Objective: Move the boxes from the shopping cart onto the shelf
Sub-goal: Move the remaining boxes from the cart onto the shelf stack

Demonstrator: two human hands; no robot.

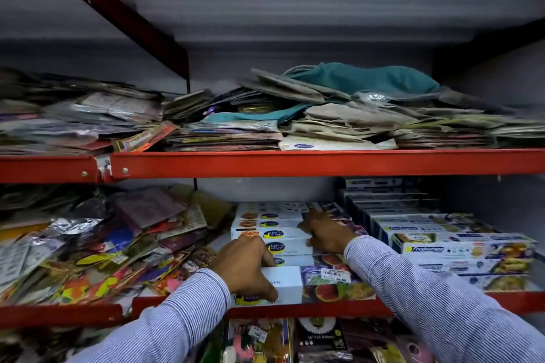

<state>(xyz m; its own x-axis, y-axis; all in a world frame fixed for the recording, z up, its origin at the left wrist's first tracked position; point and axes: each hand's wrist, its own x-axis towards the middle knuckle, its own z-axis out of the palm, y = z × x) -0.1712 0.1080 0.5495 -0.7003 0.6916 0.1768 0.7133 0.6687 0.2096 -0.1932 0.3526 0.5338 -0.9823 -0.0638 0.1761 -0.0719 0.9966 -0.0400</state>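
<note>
A retail shop's stockroom-style aisle: red steel shelving [295, 163] runs in tiers across the frame; above that red beam lie heaps of flat packets [88, 118] and folded cloth bags [339, 115]; below it, rows of food-wrap boxes [283, 234] (one bearing a barcoded price sticker [336, 274]) sit beside loose foil-bright sachets [103, 239]; under those, more packaged goods [318, 339].

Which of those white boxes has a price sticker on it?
The front box, the one nearest the shelf's edge. Its white sticker sits on top, between the left hand and right hand. The boxes behind show none.
</note>
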